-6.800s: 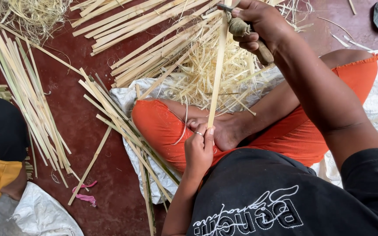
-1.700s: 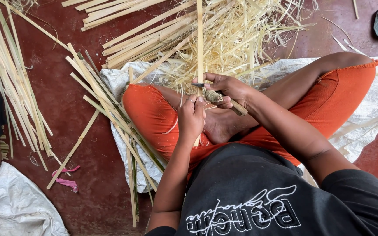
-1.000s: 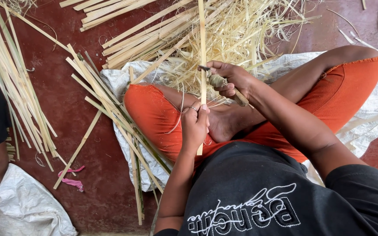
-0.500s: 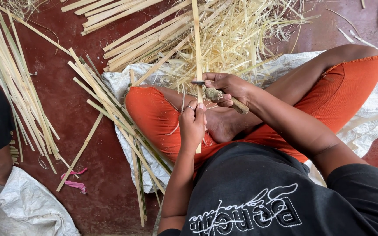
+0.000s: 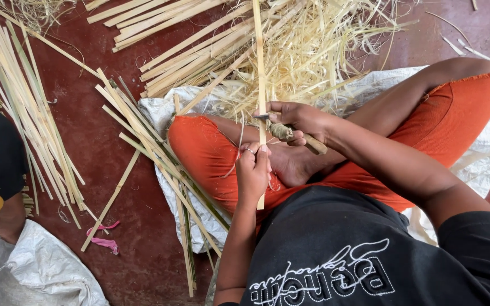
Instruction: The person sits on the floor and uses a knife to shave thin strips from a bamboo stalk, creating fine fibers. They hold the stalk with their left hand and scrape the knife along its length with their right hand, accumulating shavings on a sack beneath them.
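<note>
The left hand [image 5: 252, 170] is closed around the lower end of a long bamboo strip [image 5: 258, 62]. The right hand [image 5: 299, 120] grips a knife [image 5: 290, 135] against it. The strip runs lengthwise away from the person's lap, over the shavings [image 5: 313, 51] on the red floor [image 5: 103, 141].

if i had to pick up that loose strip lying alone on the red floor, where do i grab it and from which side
Grip the loose strip near its middle, coming straight down from above. It lies flat and slanted on the bare floor, its upper end close to the strip bundle and its lower end by the pink scrap. The middle has open floor on both long edges, so fingers can probably pinch across its narrow width.
</note>
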